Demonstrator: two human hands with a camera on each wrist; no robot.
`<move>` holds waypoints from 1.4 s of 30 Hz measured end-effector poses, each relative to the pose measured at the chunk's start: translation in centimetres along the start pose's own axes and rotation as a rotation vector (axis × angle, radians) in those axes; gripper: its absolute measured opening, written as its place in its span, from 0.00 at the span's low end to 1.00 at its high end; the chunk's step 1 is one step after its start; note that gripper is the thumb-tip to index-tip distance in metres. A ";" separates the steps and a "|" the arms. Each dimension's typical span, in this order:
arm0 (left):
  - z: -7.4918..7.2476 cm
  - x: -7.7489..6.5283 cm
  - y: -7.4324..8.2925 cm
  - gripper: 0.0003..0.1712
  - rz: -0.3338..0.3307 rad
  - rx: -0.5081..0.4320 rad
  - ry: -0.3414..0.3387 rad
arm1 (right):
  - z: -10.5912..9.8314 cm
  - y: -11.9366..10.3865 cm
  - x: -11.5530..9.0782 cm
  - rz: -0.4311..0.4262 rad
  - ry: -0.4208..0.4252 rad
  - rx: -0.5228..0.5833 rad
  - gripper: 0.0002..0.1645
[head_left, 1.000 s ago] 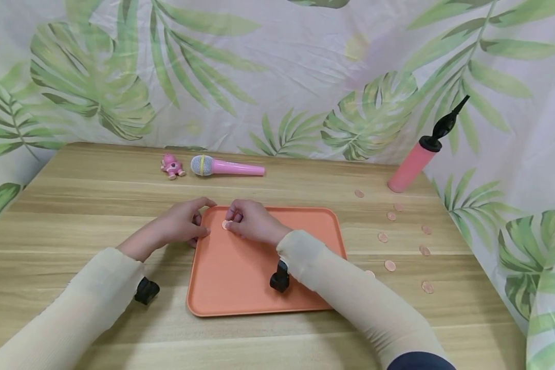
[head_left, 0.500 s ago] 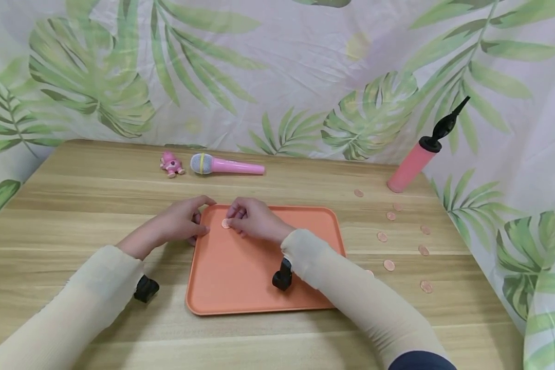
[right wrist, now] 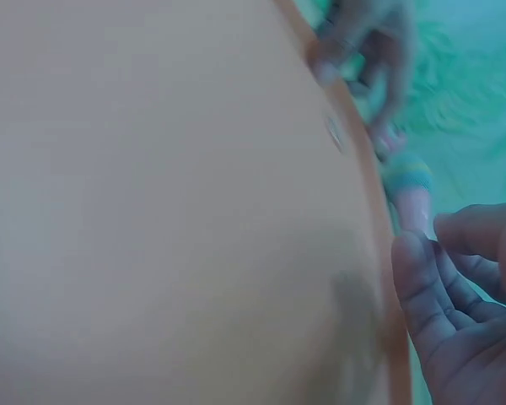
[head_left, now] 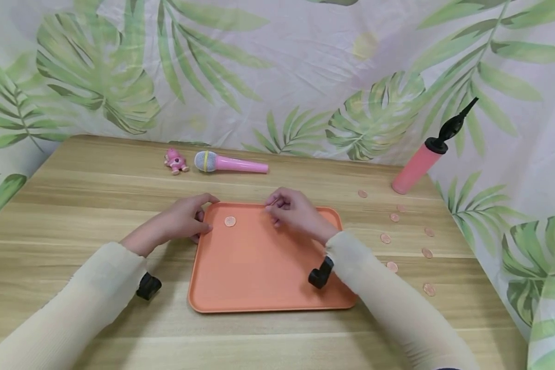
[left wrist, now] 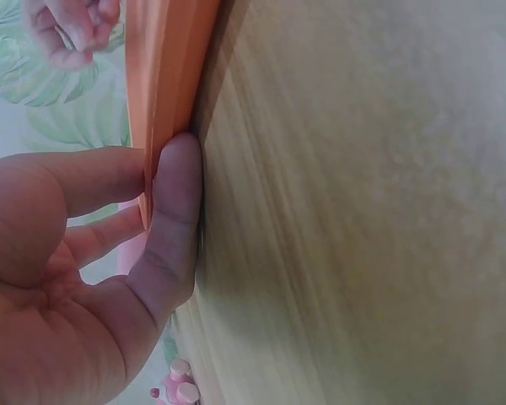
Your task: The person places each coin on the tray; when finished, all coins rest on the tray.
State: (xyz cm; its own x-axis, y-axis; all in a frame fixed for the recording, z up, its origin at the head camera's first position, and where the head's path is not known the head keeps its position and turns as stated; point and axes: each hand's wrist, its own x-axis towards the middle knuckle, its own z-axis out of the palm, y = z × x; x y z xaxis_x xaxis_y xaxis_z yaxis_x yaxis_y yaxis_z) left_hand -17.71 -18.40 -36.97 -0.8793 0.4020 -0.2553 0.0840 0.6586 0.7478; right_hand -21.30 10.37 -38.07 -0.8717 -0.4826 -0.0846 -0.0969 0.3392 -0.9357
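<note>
My left hand (head_left: 180, 218) pinches the left rim of the orange tray (head_left: 259, 267) near its far corner. In the left wrist view, the fingers (left wrist: 177, 177) lie on both sides of that tray wall. One round copper-coloured coin (head_left: 229, 221) lies flat on the tray, just right of the left thumb. Over the tray's far edge hovers my right hand (head_left: 300, 213), apart from the coin. Its fingers are loosely bent, and nothing shows between thumb and fingertips in the right wrist view, which is blurred.
Several more coins (head_left: 386, 238) lie scattered on the wooden table right of the tray. A pink hand pump (head_left: 415, 169) with black top stands at the back right. Behind the tray lie a pink toy microphone (head_left: 240, 164) and a small pink figurine (head_left: 176, 161).
My right hand has let go of the coin and moved right along the tray's far side. The coin stays on the tray. My left hand keeps its grip on the rim.
</note>
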 end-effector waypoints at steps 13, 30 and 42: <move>0.2 0.1 -0.1 0.36 -0.006 0.005 0.007 | -9.6 2.8 -2.2 0.053 0.261 -0.079 0.17; 0.2 0.2 -0.5 0.38 0.009 0.008 0.011 | -18.2 7.0 -4.6 0.291 0.331 -0.358 0.24; 0.3 0.1 -0.6 0.37 0.000 0.007 0.016 | -18.6 7.5 -4.3 0.360 0.309 -0.435 0.22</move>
State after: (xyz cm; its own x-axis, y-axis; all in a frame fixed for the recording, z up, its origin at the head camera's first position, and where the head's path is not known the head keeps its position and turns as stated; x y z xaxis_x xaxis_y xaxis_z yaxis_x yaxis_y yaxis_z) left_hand -17.69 -18.53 -37.60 -0.8865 0.3924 -0.2453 0.0878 0.6632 0.7433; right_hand -27.25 30.02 -38.39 -0.9779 -0.0446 -0.2045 0.0983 0.7646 -0.6370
